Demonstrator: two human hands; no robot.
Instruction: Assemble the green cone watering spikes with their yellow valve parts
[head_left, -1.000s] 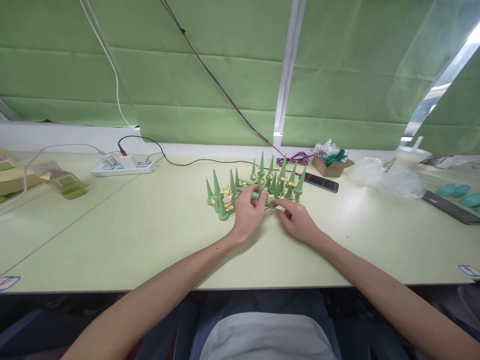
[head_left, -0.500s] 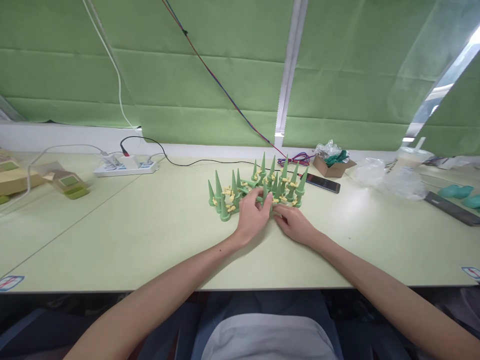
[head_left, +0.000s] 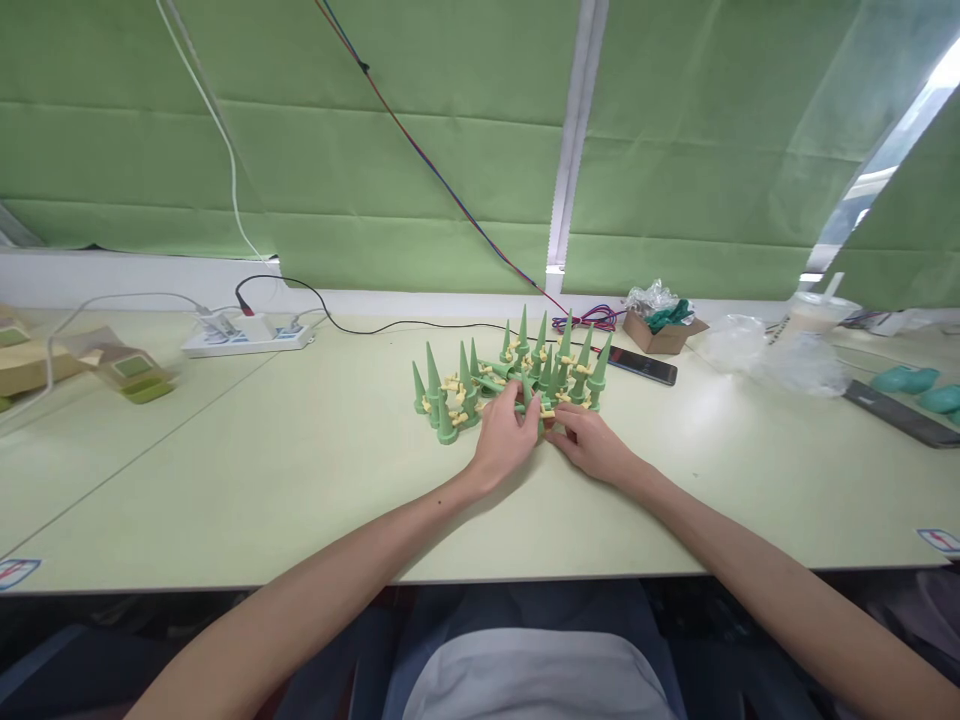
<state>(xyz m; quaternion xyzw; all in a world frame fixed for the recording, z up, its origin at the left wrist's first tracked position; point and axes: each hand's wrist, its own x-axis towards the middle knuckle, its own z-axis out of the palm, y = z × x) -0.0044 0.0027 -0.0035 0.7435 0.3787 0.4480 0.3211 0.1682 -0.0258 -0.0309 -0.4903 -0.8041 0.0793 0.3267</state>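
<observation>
A group of green cone-shaped pieces (head_left: pixel 433 385) with small yellow bits stands on the table; most are upright and some lie on their sides in the middle. At the group's near side, my left hand (head_left: pixel 501 435) is closed around one green cone (head_left: pixel 527 388), thumb and fingers on either side of it. My right hand (head_left: pixel 596 445) pinches a small yellow piece (head_left: pixel 547 413) against the lower part of that same cone. Its fingertips partly hide the contact.
Behind the cones lies a phone (head_left: pixel 641 365), with coiled red and blue wires (head_left: pixel 592 318) and a small cardboard box (head_left: pixel 660 338) nearby. A lidded cup (head_left: pixel 814 318) stands at right by plastic bags (head_left: pixel 739 342). A power strip (head_left: pixel 247 340) sits at left.
The cone in my left hand has tilted slightly, and its yellow piece now shows between my hands. My right fingers have closed in on its base. The view has shifted slightly.
</observation>
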